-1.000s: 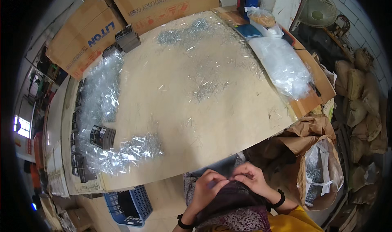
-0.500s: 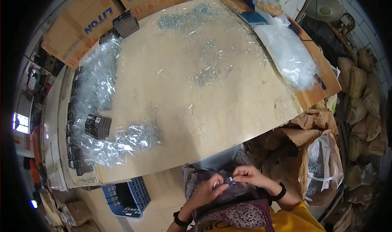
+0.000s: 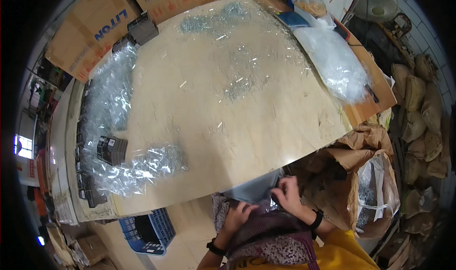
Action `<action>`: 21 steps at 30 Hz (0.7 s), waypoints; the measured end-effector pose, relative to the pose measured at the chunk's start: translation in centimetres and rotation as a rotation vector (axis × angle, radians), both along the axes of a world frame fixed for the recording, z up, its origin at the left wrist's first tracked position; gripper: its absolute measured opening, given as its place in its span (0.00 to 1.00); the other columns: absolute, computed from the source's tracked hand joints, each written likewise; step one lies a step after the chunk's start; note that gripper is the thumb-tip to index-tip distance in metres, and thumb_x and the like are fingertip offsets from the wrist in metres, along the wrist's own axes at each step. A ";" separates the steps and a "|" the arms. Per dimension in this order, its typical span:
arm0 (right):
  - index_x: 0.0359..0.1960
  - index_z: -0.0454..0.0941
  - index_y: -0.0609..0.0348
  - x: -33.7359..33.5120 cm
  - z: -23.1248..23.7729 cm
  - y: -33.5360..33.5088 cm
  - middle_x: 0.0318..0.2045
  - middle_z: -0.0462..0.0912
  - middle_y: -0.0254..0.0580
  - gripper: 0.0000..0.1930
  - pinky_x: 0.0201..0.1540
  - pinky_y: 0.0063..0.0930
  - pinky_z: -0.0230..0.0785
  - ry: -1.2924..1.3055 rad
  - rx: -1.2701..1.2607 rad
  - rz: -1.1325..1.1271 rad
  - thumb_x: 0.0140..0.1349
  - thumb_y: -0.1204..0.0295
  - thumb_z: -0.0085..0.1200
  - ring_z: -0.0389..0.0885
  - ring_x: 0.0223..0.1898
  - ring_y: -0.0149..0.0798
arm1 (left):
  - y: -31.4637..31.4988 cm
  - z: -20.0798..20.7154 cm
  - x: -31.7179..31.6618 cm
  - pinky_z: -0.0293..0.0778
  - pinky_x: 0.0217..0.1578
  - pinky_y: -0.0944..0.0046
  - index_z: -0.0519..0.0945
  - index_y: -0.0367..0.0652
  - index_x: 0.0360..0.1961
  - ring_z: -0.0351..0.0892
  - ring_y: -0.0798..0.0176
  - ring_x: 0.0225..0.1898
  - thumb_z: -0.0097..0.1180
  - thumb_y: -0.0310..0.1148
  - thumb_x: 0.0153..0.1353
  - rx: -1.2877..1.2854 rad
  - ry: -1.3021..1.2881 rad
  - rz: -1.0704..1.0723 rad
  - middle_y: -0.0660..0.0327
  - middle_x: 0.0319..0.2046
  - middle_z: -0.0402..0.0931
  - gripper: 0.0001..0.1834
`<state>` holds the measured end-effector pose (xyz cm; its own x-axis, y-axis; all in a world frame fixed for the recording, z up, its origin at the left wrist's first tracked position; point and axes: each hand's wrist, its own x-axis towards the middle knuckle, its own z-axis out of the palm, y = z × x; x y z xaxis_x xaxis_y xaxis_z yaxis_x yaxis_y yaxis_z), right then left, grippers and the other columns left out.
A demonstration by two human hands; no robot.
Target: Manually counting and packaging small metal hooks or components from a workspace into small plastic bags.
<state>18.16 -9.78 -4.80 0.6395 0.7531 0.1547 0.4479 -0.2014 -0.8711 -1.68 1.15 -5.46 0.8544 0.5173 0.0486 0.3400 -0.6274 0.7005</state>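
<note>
**Hands at a grey sheet, below the desk edge**

Both hands worked low, at the person's lap, just under the near edge of the desk [image 3: 213,141]. The right hand [image 3: 289,194] had its fingers curled around the upper edge of a grey sheet or pouch [image 3: 249,191], pinching it. The left hand [image 3: 240,214] lay just below, fingers bent against the same grey piece and a dark patterned fabric [image 3: 266,225]; whether it truly gripped anything could not be told from this small view.

As a judgement, the handling looked to be midway: the grey piece was held at the lap and not set on the desk. Heaps of clear plastic wrap [image 3: 107,99] and a pile of small metal parts [image 3: 237,87] lay on the desk untouched, with a small black block [image 3: 111,149] near the left rim and a bulky clear bag [image 3: 332,63] to the right.

Against the picture half a second before, the hands had parted a little, the right one risen toward the desk edge, and the grey piece showed more plainly.
</note>
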 end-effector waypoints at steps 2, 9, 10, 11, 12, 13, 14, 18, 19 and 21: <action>0.37 0.70 0.58 1.7 3.4 2.3 0.33 0.71 0.45 0.13 0.42 0.38 0.61 -0.239 0.307 -0.078 0.54 0.75 0.62 0.67 0.34 0.46 | -0.7 -1.0 -1.4 0.80 0.31 0.60 0.84 0.46 0.38 0.85 0.57 0.34 0.59 0.26 0.59 -0.162 -0.082 -0.038 0.60 0.35 0.83 0.07; 0.61 0.69 0.58 9.5 13.9 18.0 0.64 0.65 0.55 0.31 0.69 0.51 0.48 -0.854 -0.044 0.312 0.62 0.51 0.54 0.60 0.67 0.52 | 0.1 2.2 1.7 0.75 0.35 0.67 0.85 0.46 0.38 0.78 0.64 0.35 0.67 0.29 0.53 0.160 -0.253 -0.123 0.68 0.45 0.82 0.10; 0.61 0.69 0.58 10.6 13.0 19.9 0.64 0.65 0.55 0.31 0.69 0.51 0.48 -0.862 -0.030 0.308 0.62 0.51 0.54 0.60 0.67 0.52 | 0.0 1.9 1.5 0.75 0.35 0.67 0.85 0.46 0.38 0.78 0.64 0.35 0.67 0.29 0.53 0.151 -0.245 -0.108 0.68 0.45 0.82 0.10; 0.63 0.68 0.53 11.5 12.2 21.7 0.66 0.63 0.54 0.33 0.70 0.52 0.44 -0.805 -0.079 0.274 0.62 0.46 0.51 0.57 0.69 0.52 | 0.0 1.6 1.4 0.75 0.35 0.68 0.85 0.46 0.38 0.78 0.65 0.35 0.67 0.29 0.53 0.140 -0.236 -0.092 0.68 0.45 0.82 0.10; 0.65 0.68 0.47 11.8 11.7 22.7 0.68 0.61 0.52 0.34 0.71 0.54 0.41 -0.746 -0.132 0.242 0.62 0.41 0.48 0.54 0.71 0.51 | -0.1 2.3 1.2 0.78 0.41 0.64 0.84 0.42 0.41 0.79 0.60 0.40 0.62 0.28 0.57 0.075 -0.188 -0.098 0.66 0.44 0.82 0.09; 0.65 0.68 0.47 12.0 11.3 23.1 0.68 0.61 0.52 0.34 0.71 0.54 0.41 -0.750 -0.124 0.241 0.62 0.41 0.48 0.54 0.71 0.51 | -0.3 2.4 1.2 0.78 0.41 0.64 0.84 0.42 0.41 0.79 0.60 0.40 0.62 0.28 0.57 0.083 -0.192 -0.096 0.66 0.44 0.82 0.09; 0.64 0.68 0.43 12.2 11.1 23.0 0.68 0.62 0.48 0.34 0.71 0.56 0.41 -0.803 -0.139 0.339 0.62 0.39 0.46 0.55 0.71 0.51 | -0.6 2.5 1.3 0.77 0.42 0.64 0.83 0.42 0.41 0.79 0.59 0.40 0.62 0.28 0.58 -0.077 -0.200 -0.015 0.65 0.43 0.82 0.09; 0.62 0.71 0.40 9.4 11.9 19.0 0.68 0.64 0.39 0.30 0.71 0.56 0.41 -0.781 -0.089 0.627 0.62 0.42 0.48 0.54 0.71 0.49 | -0.5 3.2 1.3 0.77 0.42 0.62 0.83 0.42 0.41 0.80 0.57 0.38 0.61 0.27 0.59 -0.257 -0.232 0.055 0.61 0.41 0.82 0.09; 0.62 0.71 0.40 8.9 12.3 17.6 0.68 0.64 0.39 0.30 0.71 0.56 0.41 -0.778 -0.090 0.631 0.62 0.42 0.48 0.54 0.71 0.49 | -0.5 3.6 1.4 0.77 0.42 0.62 0.83 0.42 0.41 0.80 0.56 0.38 0.61 0.27 0.59 -0.283 -0.227 0.065 0.60 0.40 0.82 0.08; 0.61 0.72 0.41 8.3 13.0 14.8 0.67 0.65 0.40 0.26 0.71 0.55 0.43 -0.699 -0.084 0.702 0.63 0.49 0.51 0.57 0.70 0.49 | -0.7 3.9 1.5 0.77 0.41 0.62 0.83 0.42 0.40 0.80 0.56 0.38 0.62 0.27 0.58 -0.333 -0.215 0.104 0.60 0.39 0.82 0.08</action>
<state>26.43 5.02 8.20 -0.1700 0.9517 0.2557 0.8965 0.2571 -0.3609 -0.15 0.50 -1.54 0.7855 0.6179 0.0356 0.2135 -0.3244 0.9215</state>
